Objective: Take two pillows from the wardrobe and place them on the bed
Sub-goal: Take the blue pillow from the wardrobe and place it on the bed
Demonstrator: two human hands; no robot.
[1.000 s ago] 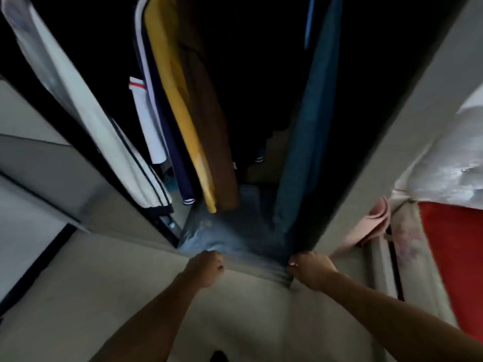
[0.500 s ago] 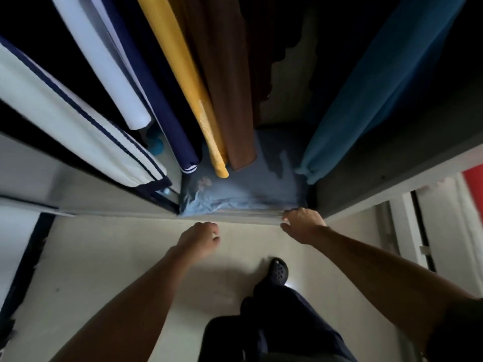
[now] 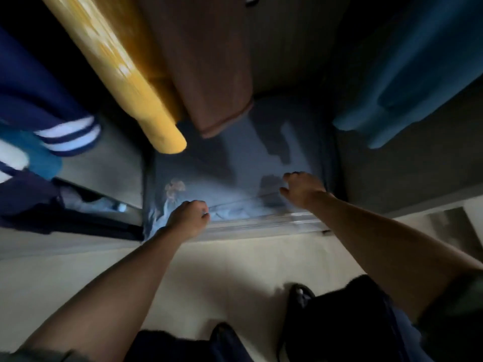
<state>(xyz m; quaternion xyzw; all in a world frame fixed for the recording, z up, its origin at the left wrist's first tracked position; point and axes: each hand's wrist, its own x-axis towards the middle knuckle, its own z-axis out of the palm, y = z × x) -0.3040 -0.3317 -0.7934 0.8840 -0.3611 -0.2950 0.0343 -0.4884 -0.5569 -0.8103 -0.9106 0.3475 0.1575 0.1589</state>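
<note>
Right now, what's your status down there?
Left hand fisted at blue pillow edge. Right hand open on it. Yellow garment hangs overhead.

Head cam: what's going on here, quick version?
A person is bent over the open wardrobe, reaching for a blue pillow on its floor under the hanging clothes. The left hand is fisted on the pillow's near edge and looks to be gripping the fabric. The right hand is over the pillow's right side with fingers curled but not closed. The pillow is not lifted out yet. Only one pillow can be made out, and the frame is blurred.
</note>
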